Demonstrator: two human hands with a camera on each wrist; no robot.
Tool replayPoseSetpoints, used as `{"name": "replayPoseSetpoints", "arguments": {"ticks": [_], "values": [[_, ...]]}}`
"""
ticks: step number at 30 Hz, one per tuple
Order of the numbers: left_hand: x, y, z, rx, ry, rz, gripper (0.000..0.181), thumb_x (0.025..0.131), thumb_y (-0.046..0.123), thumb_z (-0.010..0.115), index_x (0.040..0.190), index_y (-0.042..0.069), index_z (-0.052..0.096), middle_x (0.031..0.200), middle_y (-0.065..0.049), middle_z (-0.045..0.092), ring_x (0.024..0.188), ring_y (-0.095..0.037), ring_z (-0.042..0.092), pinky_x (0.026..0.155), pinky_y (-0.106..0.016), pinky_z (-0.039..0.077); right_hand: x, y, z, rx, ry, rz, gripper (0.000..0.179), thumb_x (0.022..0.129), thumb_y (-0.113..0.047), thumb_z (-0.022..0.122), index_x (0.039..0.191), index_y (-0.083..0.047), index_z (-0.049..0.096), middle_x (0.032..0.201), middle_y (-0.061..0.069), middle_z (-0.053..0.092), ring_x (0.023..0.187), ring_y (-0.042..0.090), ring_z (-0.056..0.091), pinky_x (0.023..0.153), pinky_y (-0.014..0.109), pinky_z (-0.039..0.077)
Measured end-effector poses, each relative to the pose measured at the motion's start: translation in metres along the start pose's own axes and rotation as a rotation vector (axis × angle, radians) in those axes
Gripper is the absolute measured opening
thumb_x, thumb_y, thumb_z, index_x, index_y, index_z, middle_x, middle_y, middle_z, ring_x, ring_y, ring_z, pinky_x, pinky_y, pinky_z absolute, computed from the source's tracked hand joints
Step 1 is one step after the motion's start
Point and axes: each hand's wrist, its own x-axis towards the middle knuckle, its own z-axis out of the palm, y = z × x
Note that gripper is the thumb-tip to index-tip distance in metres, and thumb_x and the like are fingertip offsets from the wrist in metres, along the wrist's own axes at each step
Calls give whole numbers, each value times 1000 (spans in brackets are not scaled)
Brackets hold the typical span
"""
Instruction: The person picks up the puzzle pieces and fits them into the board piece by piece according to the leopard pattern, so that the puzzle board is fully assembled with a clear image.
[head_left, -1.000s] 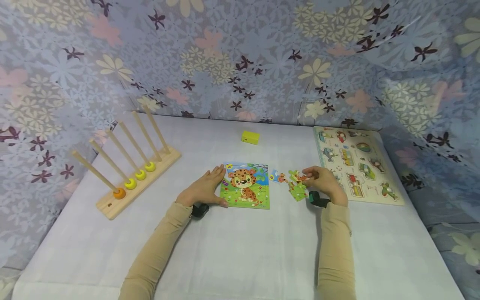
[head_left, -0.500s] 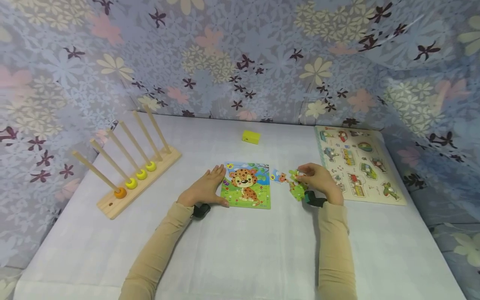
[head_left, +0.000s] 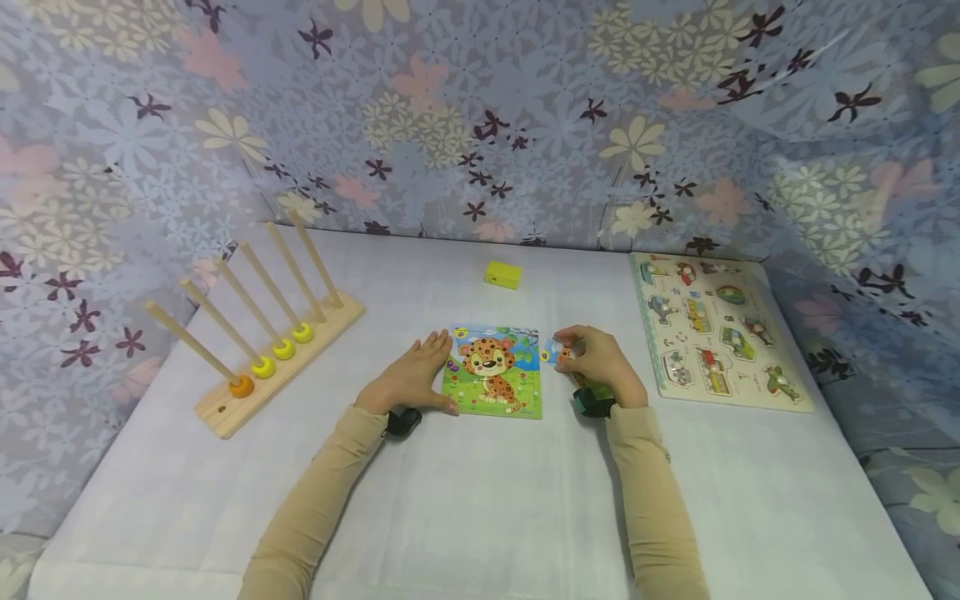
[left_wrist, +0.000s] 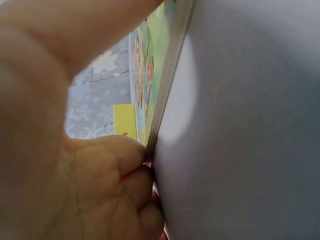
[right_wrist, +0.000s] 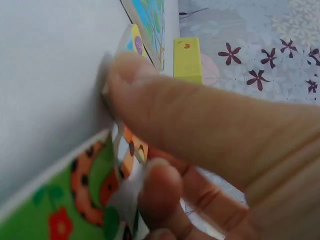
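A square leopard picture puzzle [head_left: 491,371] lies flat on the table. My left hand [head_left: 408,379] rests at its left side with fingers straight and thumb spread, the thumb along the lower left corner. In the left wrist view, fingertips meet the edge of the puzzle [left_wrist: 167,75]. Just right of the puzzle, my right hand [head_left: 600,358] pinches a blue and orange puzzle piece [head_left: 549,353] between thumb and fingers. The right wrist view shows the thumb lying across this puzzle piece [right_wrist: 134,42]. Green puzzle pieces [right_wrist: 60,200] lie beside it, partly hidden under the hand.
A small yellow block [head_left: 502,275] sits behind the puzzle. To the left stands a wooden peg rack [head_left: 281,362] with upright rods, one orange bead and several yellow ones. A knob puzzle board [head_left: 712,333] with vehicle pictures lies at the right. Flowered cloth [head_left: 480,125] hangs behind.
My right hand has moved left from the green pieces to the blue and orange piece near the puzzle, where its fingers now pinch. The left hand has stayed in place.
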Motion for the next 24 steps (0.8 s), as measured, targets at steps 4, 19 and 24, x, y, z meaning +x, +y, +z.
{"name": "replayPoseSetpoints", "arguments": {"ticks": [4, 19, 24], "values": [[-1, 0, 0, -1, -1, -4, 120, 75, 54, 76, 153, -4, 6, 162, -19, 3, 152, -33, 2, 125, -49, 7, 0, 0, 1, -9, -6, 19, 46, 83, -12, 76, 125, -3, 62, 110, 19, 64, 86, 25, 57, 71, 29, 47], [1, -4, 4, 10, 0, -3, 120, 75, 55, 76, 154, -3, 6, 162, -18, 2, 152, -33, 2, 125, -48, 6, 5, 7, -3, 351, 38, 114, 47, 100, -17, 53, 138, 9, 45, 101, 18, 69, 70, 3, 63, 65, 17, 54], [2, -4, 3, 16, 4, 3, 120, 75, 56, 76, 153, -3, 6, 162, -18, 2, 152, -32, 2, 125, -48, 6, 10, -6, 0, 481, 1, 81, 58, 97, -13, 58, 149, -3, 34, 80, 0, 67, 64, 4, 64, 64, 19, 56]]}}
